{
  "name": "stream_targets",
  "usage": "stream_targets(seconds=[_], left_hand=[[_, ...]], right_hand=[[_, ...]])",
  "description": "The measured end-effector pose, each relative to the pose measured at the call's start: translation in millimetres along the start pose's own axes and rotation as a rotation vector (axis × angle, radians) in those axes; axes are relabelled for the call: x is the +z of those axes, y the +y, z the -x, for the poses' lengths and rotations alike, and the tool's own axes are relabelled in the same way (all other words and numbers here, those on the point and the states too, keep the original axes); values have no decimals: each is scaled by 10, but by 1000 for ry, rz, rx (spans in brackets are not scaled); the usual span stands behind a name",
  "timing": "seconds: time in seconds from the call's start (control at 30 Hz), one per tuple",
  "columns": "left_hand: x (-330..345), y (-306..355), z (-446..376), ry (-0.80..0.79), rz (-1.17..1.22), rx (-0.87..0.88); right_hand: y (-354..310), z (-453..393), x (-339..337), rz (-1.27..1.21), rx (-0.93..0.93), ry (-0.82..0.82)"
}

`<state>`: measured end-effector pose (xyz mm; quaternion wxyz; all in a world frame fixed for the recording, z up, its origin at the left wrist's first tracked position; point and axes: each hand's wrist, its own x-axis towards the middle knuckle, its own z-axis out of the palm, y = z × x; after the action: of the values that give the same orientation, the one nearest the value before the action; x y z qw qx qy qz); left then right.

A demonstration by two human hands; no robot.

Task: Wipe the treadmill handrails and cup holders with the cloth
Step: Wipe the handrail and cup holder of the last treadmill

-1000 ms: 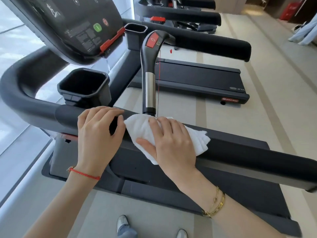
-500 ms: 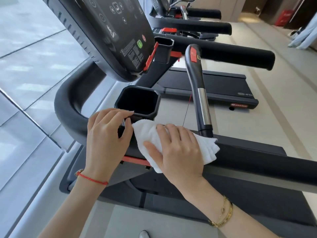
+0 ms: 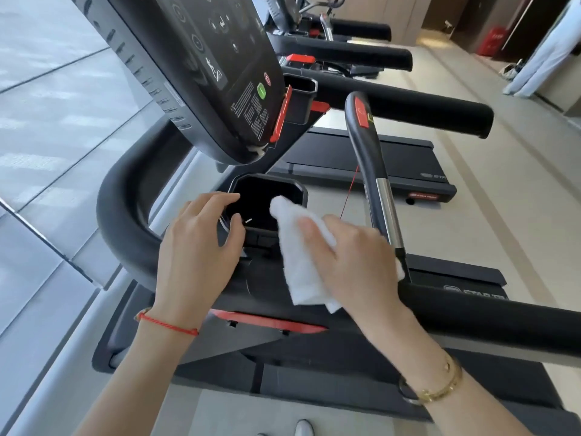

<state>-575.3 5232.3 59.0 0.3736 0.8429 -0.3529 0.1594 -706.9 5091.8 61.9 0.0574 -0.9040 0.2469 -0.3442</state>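
Head view: my right hand (image 3: pixel 355 262) fingers clamp the white folded cloth (image 3: pixel 301 256) at the black square cup holder (image 3: pixel 267 202) rim; my left hand (image 3: pixel 201 247) fingers, apart, rest on its left edge.

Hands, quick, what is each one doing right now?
Left hand: open, holds nothing, fingers resting at the near cup holder rim.
Right hand: holds the white cloth, its tip at the holder's opening.
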Motion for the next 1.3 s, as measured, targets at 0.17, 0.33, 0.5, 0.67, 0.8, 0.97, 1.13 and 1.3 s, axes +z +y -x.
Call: stream_targets(seconds=[0.17,0.33,0.5,0.67,0.8,0.97,1.13,1.3], left_hand=[[87,11,-139,6,10,-80],[126,1,-267,-22,0,-127],[104,-98,-345,-80,-39,-188],[83,-204,-389,-199,-42,-214],[81,-298,-437,-257,-64,-198],[146,-343,-506,-284,-66,-159],[155,-344,-465,-272,-40,-100],[170,-349,-472,-252,-49,-71]], right_hand=[[340,-533,-85,31,85,159],[268,-800,331,2,72,-286],[334,-841,569,-235,40,-573],[313,-1130,690,-228,-46,-735],[175,-1360,788,-298,-123,-801],[74,-1371,844,-262,-154,-767],[285,-1116,741,-263,71,-728],[220,-1119,781,-253,79,-700]])
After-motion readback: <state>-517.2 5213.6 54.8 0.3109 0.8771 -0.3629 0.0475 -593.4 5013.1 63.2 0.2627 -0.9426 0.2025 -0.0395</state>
